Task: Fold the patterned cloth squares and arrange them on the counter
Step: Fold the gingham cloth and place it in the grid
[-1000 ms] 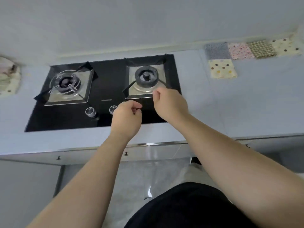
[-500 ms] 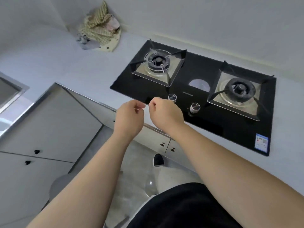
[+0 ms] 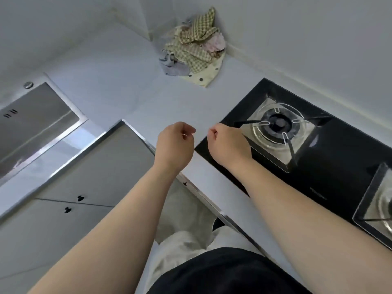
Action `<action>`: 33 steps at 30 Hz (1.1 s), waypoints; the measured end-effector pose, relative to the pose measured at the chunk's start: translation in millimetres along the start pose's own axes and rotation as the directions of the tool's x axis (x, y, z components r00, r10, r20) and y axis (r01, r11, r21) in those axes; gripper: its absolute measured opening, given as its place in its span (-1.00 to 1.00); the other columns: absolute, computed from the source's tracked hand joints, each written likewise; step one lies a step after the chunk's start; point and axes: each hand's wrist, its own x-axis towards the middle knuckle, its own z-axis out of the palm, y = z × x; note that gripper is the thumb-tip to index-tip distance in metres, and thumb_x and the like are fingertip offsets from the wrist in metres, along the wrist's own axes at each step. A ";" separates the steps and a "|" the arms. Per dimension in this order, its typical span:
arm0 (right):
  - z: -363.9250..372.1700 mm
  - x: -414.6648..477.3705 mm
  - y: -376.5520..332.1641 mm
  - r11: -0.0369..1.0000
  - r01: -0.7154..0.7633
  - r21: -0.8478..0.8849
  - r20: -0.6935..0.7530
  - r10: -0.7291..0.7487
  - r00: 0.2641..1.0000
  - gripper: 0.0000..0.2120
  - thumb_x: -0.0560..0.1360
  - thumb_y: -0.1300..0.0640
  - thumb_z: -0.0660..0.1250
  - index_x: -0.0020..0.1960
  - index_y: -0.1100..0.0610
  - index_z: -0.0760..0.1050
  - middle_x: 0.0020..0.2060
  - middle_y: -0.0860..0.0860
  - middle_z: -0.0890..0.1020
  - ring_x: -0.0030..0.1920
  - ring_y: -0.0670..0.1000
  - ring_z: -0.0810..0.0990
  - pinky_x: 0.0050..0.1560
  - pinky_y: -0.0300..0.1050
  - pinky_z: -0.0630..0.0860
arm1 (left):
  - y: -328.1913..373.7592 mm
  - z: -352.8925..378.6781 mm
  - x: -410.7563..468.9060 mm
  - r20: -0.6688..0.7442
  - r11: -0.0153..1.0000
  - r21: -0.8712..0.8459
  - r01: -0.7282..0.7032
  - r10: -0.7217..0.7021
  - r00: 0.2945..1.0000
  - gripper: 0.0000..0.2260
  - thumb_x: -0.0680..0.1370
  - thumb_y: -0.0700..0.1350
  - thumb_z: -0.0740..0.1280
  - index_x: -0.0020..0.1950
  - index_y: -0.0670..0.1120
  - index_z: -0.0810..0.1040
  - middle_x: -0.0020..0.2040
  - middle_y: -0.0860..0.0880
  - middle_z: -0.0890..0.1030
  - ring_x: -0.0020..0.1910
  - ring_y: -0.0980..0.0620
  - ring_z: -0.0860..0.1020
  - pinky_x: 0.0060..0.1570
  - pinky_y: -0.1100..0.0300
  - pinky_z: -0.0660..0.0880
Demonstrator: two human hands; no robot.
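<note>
A crumpled pile of patterned cloths (image 3: 194, 55) lies in the far corner of the white counter (image 3: 127, 98): green check, pink, grey and a cream one with dark dots. My left hand (image 3: 175, 145) and my right hand (image 3: 228, 144) hover side by side over the counter's front edge, well short of the pile. On both hands the fingers are curled and hold nothing.
A black gas hob (image 3: 307, 149) with two burners fills the counter to the right, my right hand at its near-left corner. A steel sink (image 3: 34, 122) is set into the counter on the left. White cabinet doors (image 3: 70, 181) stand below.
The view has swung left, from the hob and the row of folded squares to the corner pile and the sink. Both hands have stayed curled and empty, moving left with the view.
</note>
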 end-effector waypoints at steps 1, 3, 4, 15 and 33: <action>0.1 10.9 -6.6 1.000 0.007 0.004 0.001 -0.007 1.000 -0.79 0.67 0.07 0.15 0.09 0.07 0.56 -0.15 -0.04 0.64 -0.16 0.02 0.60 -0.22 -0.06 0.57 | -3.6 -4.5 9.8 -0.001 1.000 0.000 0.003 -0.003 1.000 -0.72 0.59 -0.21 0.20 0.13 0.01 0.65 0.09 0.11 0.63 -0.05 0.16 0.58 -0.23 0.38 0.42; 3.6 33.8 -17.1 1.000 0.022 0.006 -0.007 -0.022 1.000 -0.77 0.67 0.07 0.15 0.13 0.09 0.56 -0.10 -0.03 0.66 -0.14 0.02 0.59 -0.28 -0.14 0.49 | -11.9 -12.2 31.2 -0.002 1.000 -0.006 0.011 -0.011 1.000 -0.73 0.59 -0.21 0.20 0.11 0.04 0.64 0.09 0.13 0.62 -0.03 0.19 0.57 -0.24 0.41 0.39; 6.3 45.8 -21.8 1.000 0.025 0.008 -0.014 -0.025 1.000 -0.76 0.67 0.08 0.14 0.13 0.09 0.57 -0.10 -0.03 0.66 -0.15 0.01 0.59 -0.31 -0.17 0.45 | -15.5 -16.0 43.0 -0.003 1.000 -0.011 0.019 -0.019 1.000 -0.72 0.58 -0.21 0.20 0.11 0.04 0.64 0.09 0.12 0.62 -0.04 0.19 0.57 -0.25 0.40 0.40; 55.4 178.2 -87.9 0.973 -0.231 -0.025 -0.081 0.229 0.970 -0.80 0.63 0.08 0.15 0.05 0.00 0.56 -0.08 -0.06 0.64 -0.11 0.04 0.60 -0.10 -0.01 0.61 | -56.5 -40.9 215.2 0.218 0.995 -0.037 -0.097 0.103 0.971 -0.72 0.58 -0.23 0.20 0.10 0.05 0.64 0.09 0.09 0.62 -0.11 0.17 0.56 -0.30 0.36 0.44; 99.4 340.0 -162.3 0.899 -0.436 -0.036 -0.258 0.414 0.873 -0.74 0.63 0.18 0.18 0.22 0.16 0.58 0.22 0.11 0.55 0.15 0.16 0.57 0.05 -0.02 0.50 | -103.6 -71.0 412.6 0.316 0.977 -0.130 -0.170 0.203 0.927 -0.73 0.56 -0.26 0.24 0.13 -0.04 0.66 0.13 0.03 0.64 0.04 0.04 0.60 0.01 0.25 0.49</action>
